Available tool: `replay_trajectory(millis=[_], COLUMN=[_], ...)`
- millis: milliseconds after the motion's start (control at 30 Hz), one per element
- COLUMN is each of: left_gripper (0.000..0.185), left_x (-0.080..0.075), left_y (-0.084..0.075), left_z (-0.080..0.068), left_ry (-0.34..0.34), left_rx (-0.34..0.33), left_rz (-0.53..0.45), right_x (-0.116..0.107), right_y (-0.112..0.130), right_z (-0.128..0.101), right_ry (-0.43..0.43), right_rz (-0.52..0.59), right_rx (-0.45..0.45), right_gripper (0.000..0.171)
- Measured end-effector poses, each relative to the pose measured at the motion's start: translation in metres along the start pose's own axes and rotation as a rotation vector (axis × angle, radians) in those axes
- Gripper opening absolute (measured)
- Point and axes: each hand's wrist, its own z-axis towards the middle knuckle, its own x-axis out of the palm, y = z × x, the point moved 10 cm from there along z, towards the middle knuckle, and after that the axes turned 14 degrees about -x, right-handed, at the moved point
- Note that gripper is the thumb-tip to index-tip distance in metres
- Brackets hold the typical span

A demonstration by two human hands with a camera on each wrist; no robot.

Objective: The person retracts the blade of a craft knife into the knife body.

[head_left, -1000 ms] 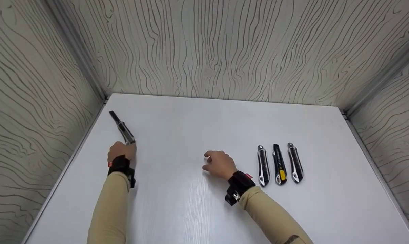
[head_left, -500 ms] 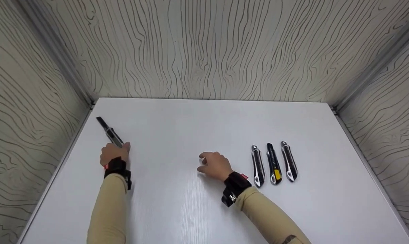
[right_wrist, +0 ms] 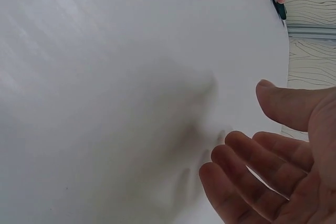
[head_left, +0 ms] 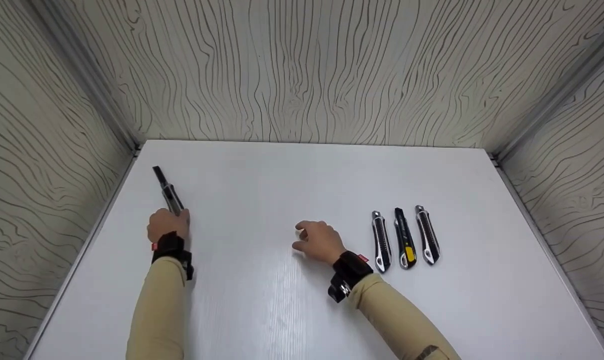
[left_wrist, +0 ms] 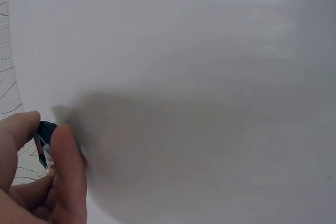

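At the left of the table, my left hand (head_left: 167, 225) grips a utility knife (head_left: 172, 198) by its near end. The knife's dark front end points toward the far left corner. Up close in the left wrist view, thumb and fingers pinch the dark knife (left_wrist: 47, 131), most of it hidden by them. My right hand (head_left: 320, 242) hovers over the middle of the table, holding nothing. Its fingers are loosely bent and the thumb stands apart in the right wrist view. To its right lie three more utility knives side by side, the middle one (head_left: 406, 240) black with a yellow slider.
The outer two knives, a left one (head_left: 381, 241) and a right one (head_left: 427, 235), are silver and dark. All lie on a white table (head_left: 281, 185). Wood-patterned panels (head_left: 302, 70) rise along its back and both sides.
The left hand has shifted slightly with its knife, whose angle has changed a little. The head view has also moved a bit. The right hand stays in much the same place.
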Motion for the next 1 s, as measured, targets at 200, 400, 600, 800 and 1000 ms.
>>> replay_trajectory(millis=[200, 400, 600, 800, 1000], left_gripper=[0.036, 0.035, 0.035, 0.036, 0.038], left_x=[0.002, 0.008, 0.020, 0.037, 0.060], left_y=[-0.014, -0.040, -0.065, -0.093, -0.117], left_z=[-0.013, -0.025, -0.037, -0.060, -0.095], left_ry=[-0.026, -0.053, -0.029, 0.025, 0.091], left_rx=[0.030, 0.111, 0.197, 0.288, 0.356], left_rz=[-0.027, -0.067, -0.086, -0.121, -0.155], right_x=[-0.005, -0.011, -0.018, -0.032, -0.044], right_y=[-0.006, -0.012, -0.021, -0.033, -0.044], right_z=[-0.001, 0.001, 0.001, -0.001, -0.005], right_ry=[-0.012, -0.032, -0.047, -0.086, -0.138], right_rz=[-0.002, -0.007, -0.020, -0.023, -0.013], right_rx=[0.025, 0.037, 0.055, 0.075, 0.085], right_gripper=[0.045, 0.045, 0.045, 0.044, 0.041])
